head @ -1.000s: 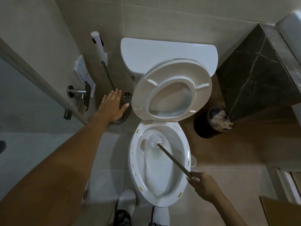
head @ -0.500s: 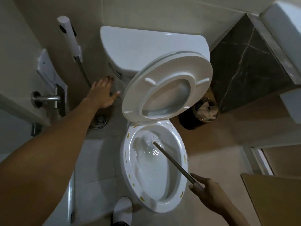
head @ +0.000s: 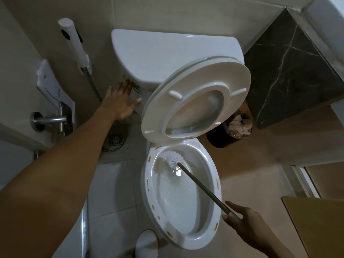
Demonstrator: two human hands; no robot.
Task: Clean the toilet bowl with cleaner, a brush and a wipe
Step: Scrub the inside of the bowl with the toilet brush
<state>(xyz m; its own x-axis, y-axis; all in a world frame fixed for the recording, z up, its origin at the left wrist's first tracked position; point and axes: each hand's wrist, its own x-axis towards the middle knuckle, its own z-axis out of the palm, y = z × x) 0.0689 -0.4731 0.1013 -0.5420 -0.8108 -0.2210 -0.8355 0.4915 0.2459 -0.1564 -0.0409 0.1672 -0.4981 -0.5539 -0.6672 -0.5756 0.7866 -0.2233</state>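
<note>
- The left hand (head: 121,101), at centre left of the frame, has travelled up from the floor drain (head: 115,140) over the last second and now has its fingertips at the metal flush lever (head: 131,84) on the side of the cistern (head: 167,58). The fingers are extended and loosely spread, gripping nothing.
- Whether a fingertip is already pressing the lever is hard to say; the spot is dim and partly hidden by the hand.
- The right hand (head: 247,222), lower right, is closed round the end of the brush handle (head: 202,189), forefinger stretched along the shaft. That grip looks the same as before.
- The brush head (head: 174,158) sits inside the toilet bowl (head: 214,175), at the bowl's far end just under the rim, where it was a second ago.
- Water in the bowl shows ripples and glints; yellow-brown spots dot the rim all round.
- The seat and lid (head: 197,99) stand raised, leaning back toward the cistern, clear of both hands.
- Judged from the reach, scrubbing is pausing for a flush to rinse bowl and brush. The rim spots suggest the wipe stage is yet to come; no wipe or cleaner bottle shows here.
</note>
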